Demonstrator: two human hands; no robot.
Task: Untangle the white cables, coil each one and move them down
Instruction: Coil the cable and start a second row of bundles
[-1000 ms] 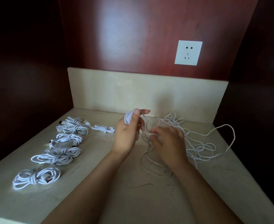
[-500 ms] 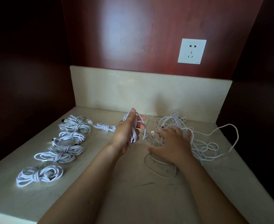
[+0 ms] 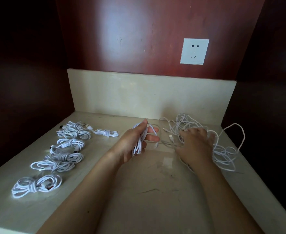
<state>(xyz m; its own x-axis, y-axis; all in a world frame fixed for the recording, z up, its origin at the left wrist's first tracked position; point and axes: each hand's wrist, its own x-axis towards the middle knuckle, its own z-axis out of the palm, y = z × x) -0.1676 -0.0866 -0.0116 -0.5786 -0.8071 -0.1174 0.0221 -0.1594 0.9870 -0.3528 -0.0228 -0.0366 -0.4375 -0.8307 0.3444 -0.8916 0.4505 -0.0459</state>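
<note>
Coiling step: left hand point(image 3: 135, 142) grips looped white cable bundle point(image 3: 139, 141), frame centre. Right hand point(image 3: 193, 146) spread flat on loose tangled white cables point(image 3: 223, 149), centre right. Next: free trailing end.

A white coil point(image 3: 139, 141) sits half-wound, tangled cables point(image 3: 223, 146) sprawl right, tied bundles point(image 3: 66, 154) line the left.
</note>
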